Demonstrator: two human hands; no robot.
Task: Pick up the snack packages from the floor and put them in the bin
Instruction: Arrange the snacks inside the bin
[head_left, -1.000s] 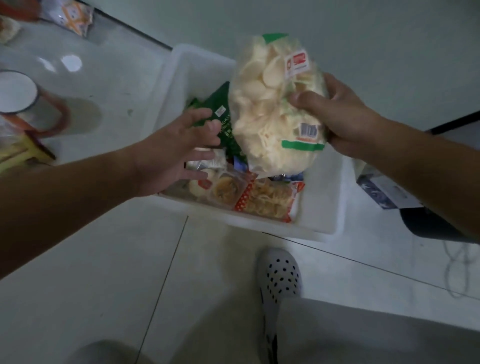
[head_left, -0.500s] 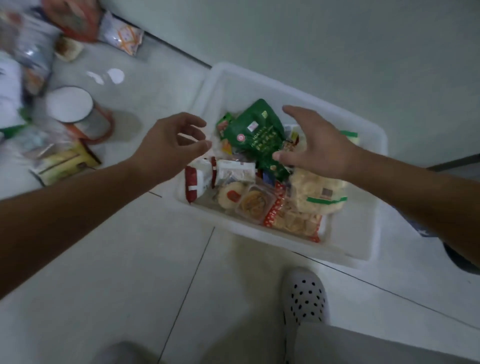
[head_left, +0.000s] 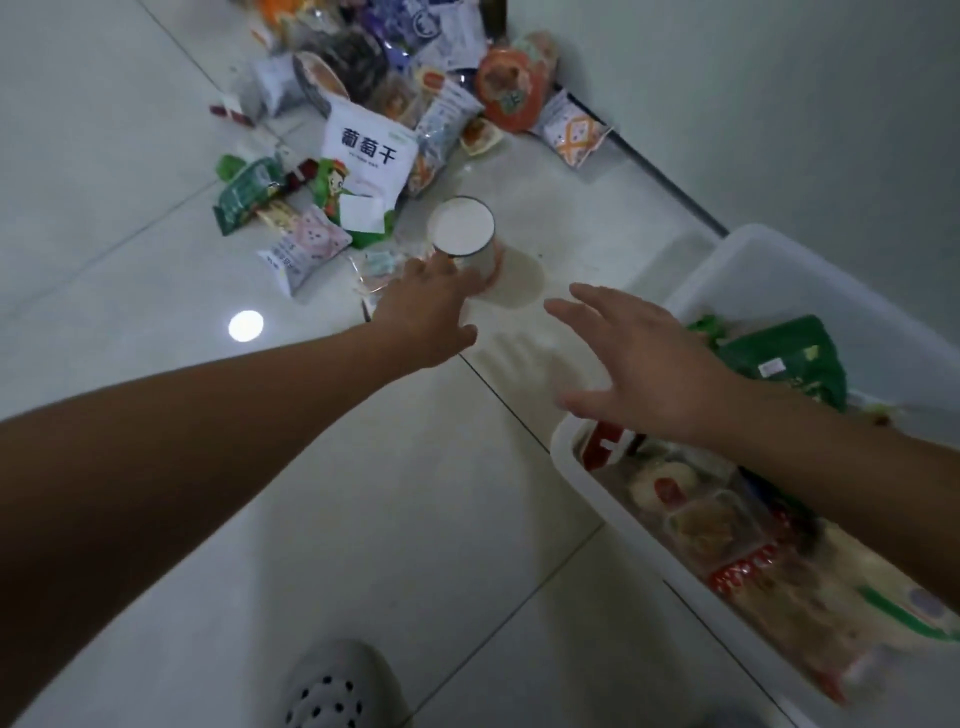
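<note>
Several snack packages lie in a heap on the floor at the top, among them a white raisin bag (head_left: 370, 150) and a pink-white packet (head_left: 306, 247). A round canister with a white lid (head_left: 462, 231) stands just in front of the heap. My left hand (head_left: 431, 306) reaches out to the canister, fingertips at its side, holding nothing. My right hand (head_left: 639, 364) hovers with fingers spread over the left end of the white bin (head_left: 602, 493), empty. The bin at the right holds a green bag (head_left: 784, 358), a bag of pale crackers (head_left: 852, 597) and other snacks.
A grey wall with a dark baseboard (head_left: 670, 182) runs behind the heap and the bin. My white perforated shoe (head_left: 337, 686) is at the bottom edge. Pale floor tiles (head_left: 363, 519) lie between me and the heap.
The cracker bag left my right hand and now lies in the bin. The view swung left toward the heap, and both hands moved away from the bin toward the canister.
</note>
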